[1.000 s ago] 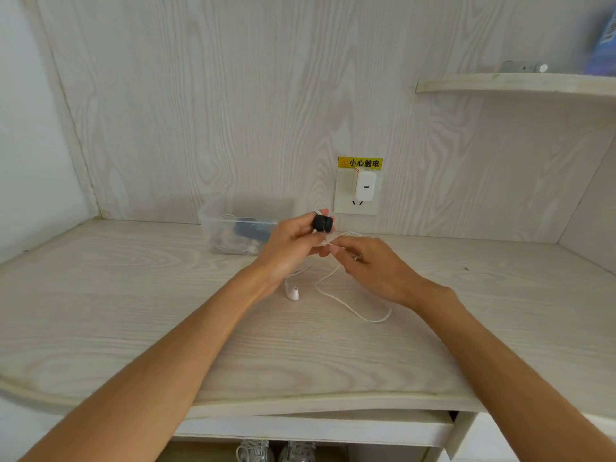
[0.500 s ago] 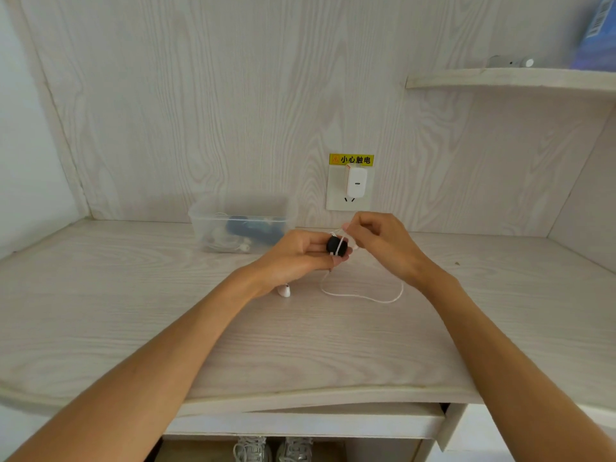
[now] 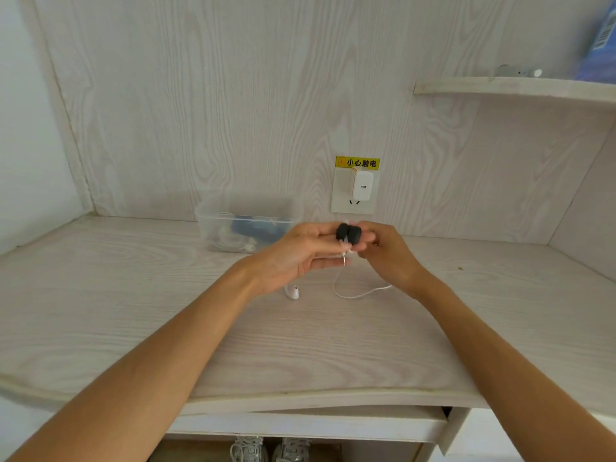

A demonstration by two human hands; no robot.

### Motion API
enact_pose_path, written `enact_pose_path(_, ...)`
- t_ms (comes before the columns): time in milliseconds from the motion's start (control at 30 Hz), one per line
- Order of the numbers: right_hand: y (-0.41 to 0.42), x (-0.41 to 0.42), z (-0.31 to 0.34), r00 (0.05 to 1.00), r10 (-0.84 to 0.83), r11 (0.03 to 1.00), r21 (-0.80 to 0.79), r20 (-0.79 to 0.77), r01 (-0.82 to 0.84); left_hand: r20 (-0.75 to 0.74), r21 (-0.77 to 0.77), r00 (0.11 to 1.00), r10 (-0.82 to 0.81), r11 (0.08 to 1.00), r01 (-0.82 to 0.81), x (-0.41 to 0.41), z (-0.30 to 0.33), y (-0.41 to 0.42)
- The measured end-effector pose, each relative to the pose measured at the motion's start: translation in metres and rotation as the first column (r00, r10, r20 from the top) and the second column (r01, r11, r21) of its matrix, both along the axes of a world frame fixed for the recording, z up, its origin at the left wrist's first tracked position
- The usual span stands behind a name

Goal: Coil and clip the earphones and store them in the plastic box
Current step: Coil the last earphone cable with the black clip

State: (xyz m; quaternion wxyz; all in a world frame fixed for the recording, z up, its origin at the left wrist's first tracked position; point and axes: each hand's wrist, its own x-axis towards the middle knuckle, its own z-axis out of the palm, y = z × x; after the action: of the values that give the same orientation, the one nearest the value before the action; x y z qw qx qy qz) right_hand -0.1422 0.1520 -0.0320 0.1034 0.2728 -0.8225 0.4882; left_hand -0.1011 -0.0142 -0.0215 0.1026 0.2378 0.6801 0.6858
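My left hand [image 3: 293, 253] holds a small black clip [image 3: 348, 233] above the desk, fingers closed around it. My right hand [image 3: 386, 253] pinches the white earphone cable right beside the clip. A loop of the white cable [image 3: 353, 293] trails on the desk below my right hand. One white earbud [image 3: 292, 291] lies on the desk under my left wrist. The clear plastic box [image 3: 213, 215] stands open at the back wall, left of my hands, with white cables and something blue inside.
A wall socket with a white charger [image 3: 362, 185] and a yellow warning label is behind my hands. A shelf [image 3: 513, 89] juts out at the upper right. The wooden desk [image 3: 133, 311] has a front edge near me; shoes [image 3: 270, 450] show below.
My right hand has come in close to the clip from the side. The cable loop on the desk has grown shorter. The view has shifted slightly.
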Motion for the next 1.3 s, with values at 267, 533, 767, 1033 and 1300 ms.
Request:
enact_pose_path(267,-0.012,0.013,-0.003,0.99,0.039,0.966,0.259,-0.138,-0.002,-0.073,0.108,0.902,0.425,0.903,-0.416,-0.015,-0.007,-0.009)
enact_pose_path(533,-0.003,0.016,0.009,1.0,0.01,0.991,0.137,-0.019,-0.007,-0.131,-0.136,0.922,0.365,0.914,-0.382,-0.01,-0.009,0.001)
enact_pose_path(767,0.007,0.015,0.027,0.871,0.273,0.958,-0.196,0.409,-0.208,-0.182,-0.154,0.929,0.322,0.924,-0.35,-0.009,-0.01,-0.001)
enact_pose_path(1033,0.021,0.004,0.03,0.912,0.176,0.936,-0.349,0.369,-0.039,-0.082,-0.275,0.988,0.127,0.95,-0.145,-0.002,-0.007,0.003)
enact_pose_path(1300,0.009,0.0,0.01,0.995,-0.015,0.999,-0.028,0.099,0.018,0.022,-0.142,0.997,-0.069,0.987,0.071,0.004,0.002,0.003)
